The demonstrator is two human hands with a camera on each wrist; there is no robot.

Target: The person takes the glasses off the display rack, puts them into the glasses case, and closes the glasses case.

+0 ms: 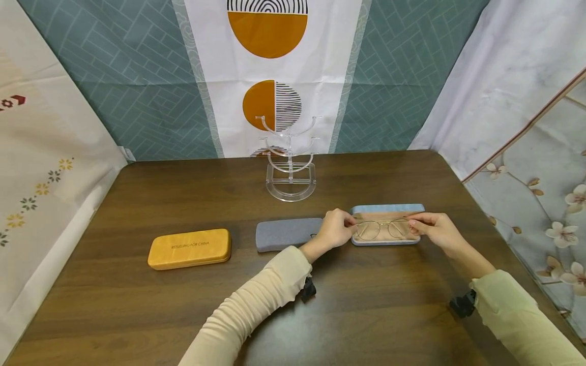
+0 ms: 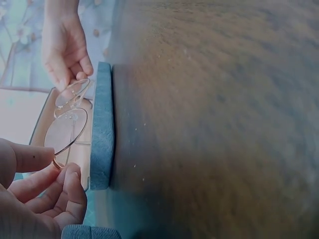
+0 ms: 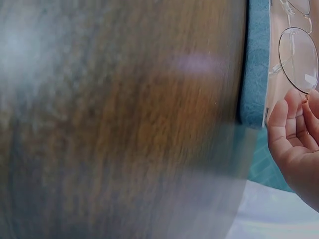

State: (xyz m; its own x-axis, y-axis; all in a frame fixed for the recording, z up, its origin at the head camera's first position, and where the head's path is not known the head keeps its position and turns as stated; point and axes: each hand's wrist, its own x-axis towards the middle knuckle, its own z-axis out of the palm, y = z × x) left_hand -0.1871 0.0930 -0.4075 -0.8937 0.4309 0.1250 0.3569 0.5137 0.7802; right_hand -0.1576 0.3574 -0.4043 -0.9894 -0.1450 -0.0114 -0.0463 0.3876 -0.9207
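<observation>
Thin-framed eyeglasses are held between the two hands, over an opened light-blue glasses case with a beige lining. The left hand pinches one end of the frame between thumb and fingers. At the opposite end, the right hand pinches the other corner. In the left wrist view, the round lenses stand tilted close over the case's lining. The right wrist view shows thumb and fingers at the frame's outer corner, beside the blue case wall.
A grey glasses case lies left of the left hand, partly hidden by it. Further left is a closed yellow case with lettering. A clear tiered display stand stands at the back of the brown wooden table.
</observation>
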